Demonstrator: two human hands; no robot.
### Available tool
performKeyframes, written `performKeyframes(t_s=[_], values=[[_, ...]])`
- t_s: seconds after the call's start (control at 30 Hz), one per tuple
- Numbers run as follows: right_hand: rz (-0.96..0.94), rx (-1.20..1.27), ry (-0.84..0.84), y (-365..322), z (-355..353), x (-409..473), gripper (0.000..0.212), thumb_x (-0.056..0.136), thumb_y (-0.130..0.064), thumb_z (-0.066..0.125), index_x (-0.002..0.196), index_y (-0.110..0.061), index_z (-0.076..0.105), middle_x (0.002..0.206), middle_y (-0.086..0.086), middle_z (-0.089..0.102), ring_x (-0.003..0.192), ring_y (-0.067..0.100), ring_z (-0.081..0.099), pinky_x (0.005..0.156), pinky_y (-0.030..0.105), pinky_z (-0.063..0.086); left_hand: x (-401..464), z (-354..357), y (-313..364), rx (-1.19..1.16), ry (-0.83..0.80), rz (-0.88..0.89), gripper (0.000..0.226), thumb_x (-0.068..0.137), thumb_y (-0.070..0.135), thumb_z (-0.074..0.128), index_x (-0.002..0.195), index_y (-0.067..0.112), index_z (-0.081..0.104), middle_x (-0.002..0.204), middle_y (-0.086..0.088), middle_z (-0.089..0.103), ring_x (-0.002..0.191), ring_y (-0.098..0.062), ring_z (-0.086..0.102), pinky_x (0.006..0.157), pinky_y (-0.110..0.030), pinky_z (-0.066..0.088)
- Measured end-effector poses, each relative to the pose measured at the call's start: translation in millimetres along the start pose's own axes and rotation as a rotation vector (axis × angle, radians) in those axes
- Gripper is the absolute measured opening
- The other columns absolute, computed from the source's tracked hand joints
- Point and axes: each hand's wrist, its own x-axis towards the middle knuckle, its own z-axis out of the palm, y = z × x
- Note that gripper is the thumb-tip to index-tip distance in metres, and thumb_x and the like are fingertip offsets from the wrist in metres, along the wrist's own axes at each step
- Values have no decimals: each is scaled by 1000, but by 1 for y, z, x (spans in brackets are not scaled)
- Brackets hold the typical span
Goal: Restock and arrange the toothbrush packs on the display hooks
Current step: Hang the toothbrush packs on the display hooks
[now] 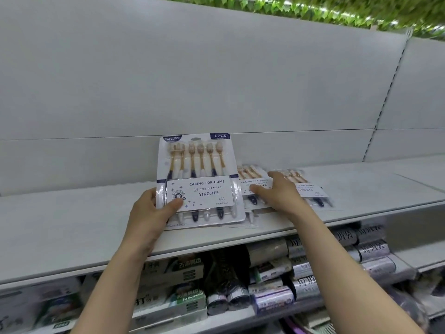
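**Inspector:** Head view, status of the hands?

**Me:** My left hand [154, 208] grips one toothbrush pack [199, 179] by its lower left corner, thumb across the label, propping it upright on the shelf [72, 220] against the back panel [192, 80]. My right hand [277, 191] lies flat, fingers spread, on the loose packs [310, 186] lying just beside it.

**Inspector:** Progress?

**Me:** Early, by my judgement. No display hooks show here, and no pack hangs anywhere. At least three packs remain to be placed; stocked goods [265, 280] fill the shelf below.
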Motion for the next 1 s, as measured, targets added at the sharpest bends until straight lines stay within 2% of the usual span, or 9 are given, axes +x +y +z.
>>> performKeyframes(t_s=[0.13,0.23,0.33,0.43,0.63,0.73,0.8,0.87,1.0], values=[[-34,314,47,-2,8,-9,76,80,-36,82,145,-21,44,137,3,56,117,17,57,88,29,49,0,0,1,-14,-15,-10,34,82,26,79,111,23,61,104,6,70,95,-17,68,88,-41,54],[-32,414,55,-2,12,-16,74,79,-32,84,143,-25,46,127,1,58,96,1,57,70,18,44,0,0,1,-36,-15,-12,32,82,24,79,109,23,61,101,8,70,94,-15,67,86,-38,53],[-25,374,68,-3,13,-19,77,78,-36,84,144,-23,45,131,-2,56,106,9,58,79,22,47,0,0,2,-52,-22,-15,28,83,24,79,104,25,62,99,7,71,91,-14,67,81,-36,53],[3,162,82,-7,9,-18,84,76,-47,81,144,-17,44,136,2,56,123,22,55,100,40,47,0,0,2,-66,-22,-7,23,82,23,79,96,29,61,95,9,71,89,-13,68,82,-36,53],[55,100,94,-11,6,-26,80,79,-52,78,139,-10,47,124,6,59,120,27,54,87,33,41,2,-8,0,-134,-51,-36,26,82,20,80,101,25,64,99,5,73,93,-17,69,87,-38,54],[55,189,142,-12,6,-30,86,76,-48,83,143,-10,47,137,7,57,123,24,55,87,29,40,3,-20,-1,-182,-62,-48,25,81,15,79,101,24,66,100,1,74,95,-21,70,90,-41,54],[56,234,180,-11,8,-32,84,75,-45,84,143,-9,48,139,8,55,118,23,56,81,20,40,1,-24,-2,-191,-52,-26,26,81,13,79,100,26,66,100,2,74,97,-22,71,90,-42,54],[64,289,210,-13,11,-35,79,77,-40,85,141,-9,50,136,10,53,103,17,57,65,6,41,-3,-24,-3,-190,-7,13,29,82,14,79,100,31,65,101,6,74,96,-19,70,89,-40,53],[91,367,248,-13,14,-38,84,69,-46,88,138,-16,51,129,3,53,105,21,65,81,22,55,-8,-24,-1,-216,38,55,37,84,12,76,112,30,59,103,11,70,97,-13,68,89,-35,51]])
